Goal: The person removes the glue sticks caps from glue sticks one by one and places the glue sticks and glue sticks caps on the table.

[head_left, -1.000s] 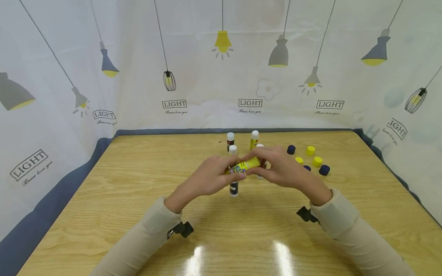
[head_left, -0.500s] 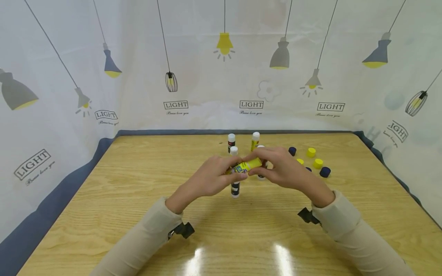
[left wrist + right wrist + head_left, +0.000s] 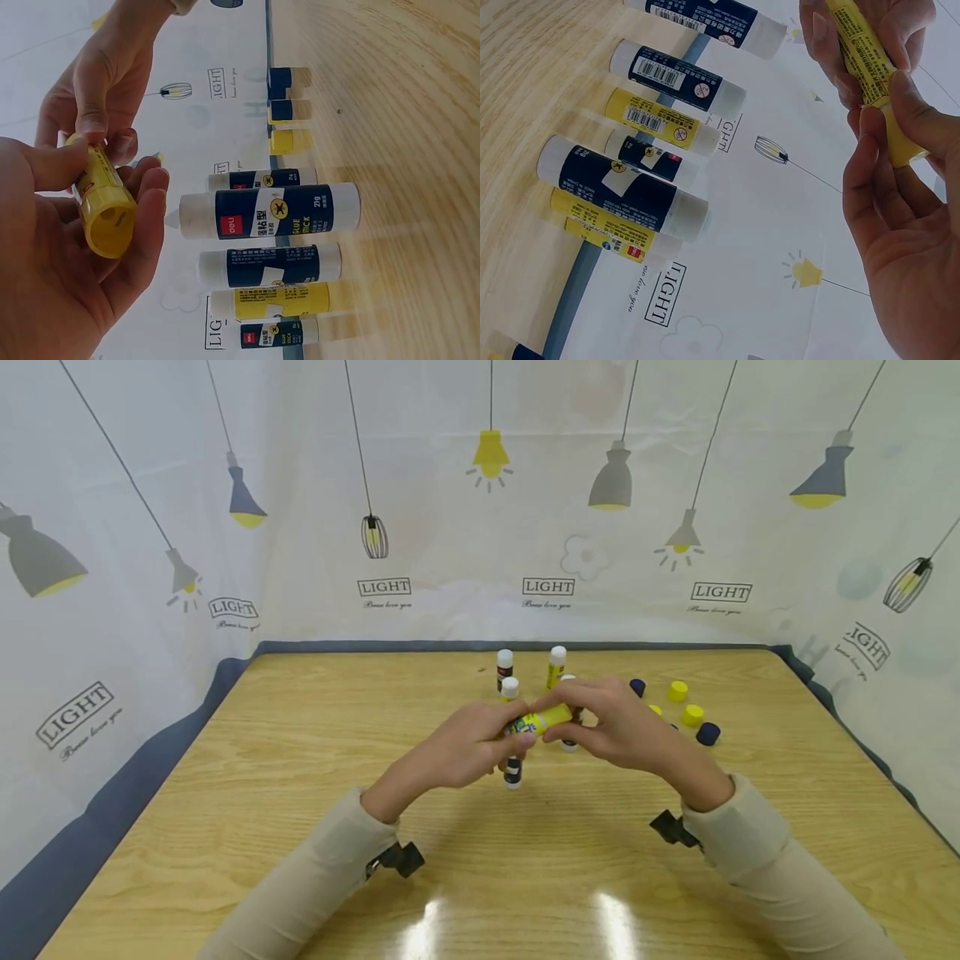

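A yellow glue stick [image 3: 540,720] is held aslant above the table, between both hands. My left hand [image 3: 468,745] grips its body, and the thumb lies along the label. At the other end, my right hand [image 3: 611,722] pinches the plain yellow cap [image 3: 901,139] between thumb and fingers. The cap sits on the stick in the right wrist view. Just behind and below the hands stand several uncapped glue sticks, among them a navy one [image 3: 251,212] and a yellow one [image 3: 656,120], all upright with whitish tops. The hands partly cover some of them in the head view.
Loose caps lie on the table to the right of the sticks, some yellow [image 3: 693,716] and some navy [image 3: 708,733]. The wooden table [image 3: 300,827] ends at the back against a white cloth [image 3: 450,527] printed with lamps.
The head view has shifted slightly. Both hands stay on the yellow glue stick, and more of the left fingers shows beneath it now.
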{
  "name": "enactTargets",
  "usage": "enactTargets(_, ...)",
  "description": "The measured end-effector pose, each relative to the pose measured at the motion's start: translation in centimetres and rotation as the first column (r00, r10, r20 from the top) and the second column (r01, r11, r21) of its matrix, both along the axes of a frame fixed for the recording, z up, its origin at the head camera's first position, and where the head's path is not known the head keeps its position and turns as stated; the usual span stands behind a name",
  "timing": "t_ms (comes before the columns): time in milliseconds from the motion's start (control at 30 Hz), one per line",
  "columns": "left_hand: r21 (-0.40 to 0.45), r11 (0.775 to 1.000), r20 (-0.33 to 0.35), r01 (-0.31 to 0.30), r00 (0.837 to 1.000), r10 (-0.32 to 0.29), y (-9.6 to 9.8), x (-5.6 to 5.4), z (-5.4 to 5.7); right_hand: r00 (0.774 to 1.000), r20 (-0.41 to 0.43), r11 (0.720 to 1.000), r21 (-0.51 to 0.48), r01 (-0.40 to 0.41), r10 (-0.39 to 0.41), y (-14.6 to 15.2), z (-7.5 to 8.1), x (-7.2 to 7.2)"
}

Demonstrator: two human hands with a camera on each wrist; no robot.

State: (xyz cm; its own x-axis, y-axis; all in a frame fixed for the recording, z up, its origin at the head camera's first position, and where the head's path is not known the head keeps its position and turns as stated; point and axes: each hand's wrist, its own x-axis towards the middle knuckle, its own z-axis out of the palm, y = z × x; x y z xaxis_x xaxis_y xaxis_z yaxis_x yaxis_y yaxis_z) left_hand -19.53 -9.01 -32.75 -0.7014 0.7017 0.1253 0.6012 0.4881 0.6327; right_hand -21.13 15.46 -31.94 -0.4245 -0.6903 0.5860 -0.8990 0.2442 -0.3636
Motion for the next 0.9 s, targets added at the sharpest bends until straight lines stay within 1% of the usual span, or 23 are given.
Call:
enactTargets(100, 0.051, 0.998, 0.093, 0.033, 0.995, -0.038, 0.1, -0.2, 0.1, 1.000, -0.005, 1.000, 0.001, -0.012, 0.012, 0.2, 0.1, 0.0)
enactTargets(200, 0.101, 0.993, 0.171, 0.065, 0.982, -0.082, 0.2, -0.3, 0.2, 1.000, -0.007, 1.000, -0.006, -0.010, 0.010, 0.6, 0.4, 0.1)
enactTargets(267, 0.124, 0.989, 0.202, 0.079, 0.974, -0.103, 0.2, -0.4, 0.2, 1.000, -0.007, 1.000, -0.015, -0.005, 0.005, 0.8, 0.5, 0.2)
enactTargets(333, 0.134, 0.987, 0.217, 0.086, 0.969, -0.114, 0.2, -0.4, 0.2, 1.000, -0.001, 1.000, -0.018, 0.008, -0.008, 0.9, 0.7, 0.3)
enactTargets(500, 0.141, 0.987, 0.212, 0.080, 0.971, -0.109, 0.1, -0.5, 0.1, 0.999, 0.010, 0.999, -0.011, 0.049, -0.049, 1.2, 1.0, 0.3)
enactTargets(667, 0.148, 0.988, 0.205, 0.044, 0.976, -0.074, -0.1, -0.4, 0.4, 0.996, -0.015, 0.996, -0.023, 0.089, -0.089, 1.9, 1.6, 0.0)
enactTargets(800, 0.149, 0.989, 0.156, 0.014, 0.987, -0.038, -0.3, -0.4, 0.5, 0.990, -0.033, 0.990, -0.032, 0.134, -0.135, 2.7, 2.2, -0.1)
enactTargets(900, 0.196, 0.981, 0.109, -0.001, 0.994, -0.021, -0.5, -0.3, 0.5, 0.986, -0.048, 0.986, -0.049, 0.160, -0.162, 3.4, 2.5, -0.3)
